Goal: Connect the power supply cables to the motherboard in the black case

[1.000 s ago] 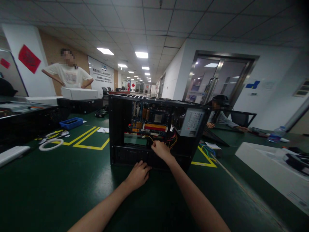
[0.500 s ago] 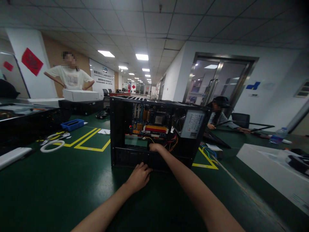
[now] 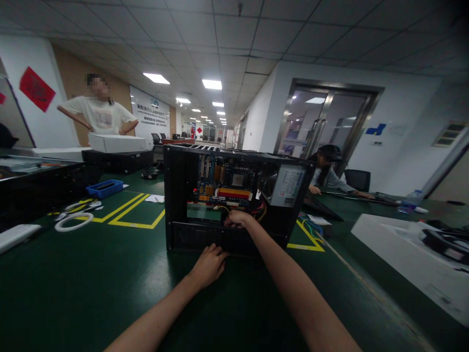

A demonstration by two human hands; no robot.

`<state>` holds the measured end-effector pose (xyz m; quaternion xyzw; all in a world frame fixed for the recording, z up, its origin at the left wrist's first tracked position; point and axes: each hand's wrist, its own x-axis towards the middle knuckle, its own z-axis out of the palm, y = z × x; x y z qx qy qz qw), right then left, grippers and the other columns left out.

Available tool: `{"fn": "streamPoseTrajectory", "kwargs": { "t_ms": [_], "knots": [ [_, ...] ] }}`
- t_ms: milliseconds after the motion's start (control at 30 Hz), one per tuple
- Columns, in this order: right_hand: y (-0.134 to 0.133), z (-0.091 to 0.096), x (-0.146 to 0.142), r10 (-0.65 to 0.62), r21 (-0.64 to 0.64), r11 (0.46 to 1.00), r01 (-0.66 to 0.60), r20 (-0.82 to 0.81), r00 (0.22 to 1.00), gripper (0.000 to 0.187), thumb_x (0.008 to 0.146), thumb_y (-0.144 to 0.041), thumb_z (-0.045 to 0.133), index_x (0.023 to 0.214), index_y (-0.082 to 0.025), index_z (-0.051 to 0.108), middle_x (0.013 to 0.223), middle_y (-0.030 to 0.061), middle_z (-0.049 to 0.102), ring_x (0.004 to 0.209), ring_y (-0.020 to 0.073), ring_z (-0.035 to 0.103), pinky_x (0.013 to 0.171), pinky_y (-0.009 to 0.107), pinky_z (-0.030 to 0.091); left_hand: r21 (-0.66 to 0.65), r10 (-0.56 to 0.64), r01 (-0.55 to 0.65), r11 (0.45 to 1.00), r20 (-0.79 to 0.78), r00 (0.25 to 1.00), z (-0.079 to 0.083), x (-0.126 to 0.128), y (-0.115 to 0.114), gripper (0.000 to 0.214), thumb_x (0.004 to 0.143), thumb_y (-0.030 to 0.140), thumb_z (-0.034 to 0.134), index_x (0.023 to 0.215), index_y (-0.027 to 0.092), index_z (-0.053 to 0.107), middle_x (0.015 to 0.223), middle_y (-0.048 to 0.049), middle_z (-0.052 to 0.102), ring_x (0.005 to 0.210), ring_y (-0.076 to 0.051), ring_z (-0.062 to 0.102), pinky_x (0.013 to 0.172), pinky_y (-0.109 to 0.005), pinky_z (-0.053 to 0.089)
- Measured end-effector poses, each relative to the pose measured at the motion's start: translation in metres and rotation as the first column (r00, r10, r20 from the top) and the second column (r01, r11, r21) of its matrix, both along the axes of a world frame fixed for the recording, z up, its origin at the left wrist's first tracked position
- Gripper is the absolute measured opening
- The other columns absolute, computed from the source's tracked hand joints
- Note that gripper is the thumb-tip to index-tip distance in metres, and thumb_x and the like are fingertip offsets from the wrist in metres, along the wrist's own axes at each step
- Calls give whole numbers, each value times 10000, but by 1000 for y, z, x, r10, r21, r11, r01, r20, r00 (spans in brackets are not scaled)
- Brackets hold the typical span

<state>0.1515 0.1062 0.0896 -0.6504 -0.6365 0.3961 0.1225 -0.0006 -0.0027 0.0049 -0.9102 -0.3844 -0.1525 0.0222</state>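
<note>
Compared with a second ago, the right hand (image 3: 238,219) has gone further into the computer case (image 3: 176,195), its wrist now just above the bottom panel (image 3: 238,239). Its fingers are curled, but they are partly in shadow, and I cannot tell whether they are clamped on anything. The left hand (image 3: 208,265) has stayed palm down on the counter (image 3: 154,288), fingers loosely stretched against the foot of the case.

The case stands on its edge with its open side facing the hands. Behind the right hand are a thin yellow wire (image 3: 222,207) and a bundle of wires (image 3: 262,210), which the hand partly covers. Deeper in sits the circuit board (image 3: 227,178), with the power box (image 3: 288,186) at upper right.

To the left lie a white ring (image 3: 56,226) and a blue tray (image 3: 106,192); to the right, a large white box (image 3: 399,264). Past these, a seated person (image 3: 340,183) leans over the counter, and a standing person (image 3: 102,115) is at far left.
</note>
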Motion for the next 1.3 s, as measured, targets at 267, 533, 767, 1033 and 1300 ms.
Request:
{"fn": "streamPoseTrajectory", "kwargs": {
  "t_ms": [267, 533, 767, 1033, 1300],
  "knots": [
    [-5, 7, 23, -306, -266, 950, 164, -689, 657, 90, 849, -164, 407, 775, -150, 456, 641, 12, 597, 458, 72, 529, 423, 162, 360, -2, -7, 7, 1000, 8, 1000, 1, 0, 0, 315, 795, 161, 447, 1101, 223, 490, 931, -51, 513, 924, -218, 426, 803, -358, 360],
    [-1, 2, 25, -543, -455, 839, 298, -735, 405, 128, 860, -124, 342, 753, -158, 402, 620, 25, 561, 457, 81, 495, 425, 166, 368, -4, -10, 10, 1000, 9, 1000, 4, 0, -1, 300, 796, 164, 448, 1086, 221, 502, 924, -47, 516, 920, -215, 426, 801, -352, 367],
    [0, 6, 27, -591, -525, 807, 271, -722, 361, 135, 852, -117, 337, 735, -160, 390, 626, 30, 552, 446, 83, 479, 381, 150, 334, -3, -16, 16, 1000, 15, 1000, 4, -1, -1, 303, 803, 172, 447, 1098, 219, 497, 927, -52, 515, 917, -213, 431, 796, -349, 368],
    [0, 9, 28, -581, -535, 813, 230, -720, 379, 153, 863, -119, 305, 735, -161, 378, 623, 37, 576, 441, 86, 493, 365, 138, 316, -19, -10, 10, 1000, -3, 1000, 7, -1, -3, 314, 800, 170, 443, 1107, 219, 492, 951, -55, 515, 933, -216, 428, 812, -358, 359],
    [1, 8, 26, -560, -495, 828, 262, -732, 388, 137, 856, -120, 315, 763, -159, 406, 618, 36, 567, 467, 104, 514, 396, 171, 326, -17, -6, 6, 1000, -4, 1000, 9, -1, -4, 305, 806, 167, 438, 1101, 219, 495, 940, -53, 517, 924, -212, 432, 804, -346, 361]
  ]
}}
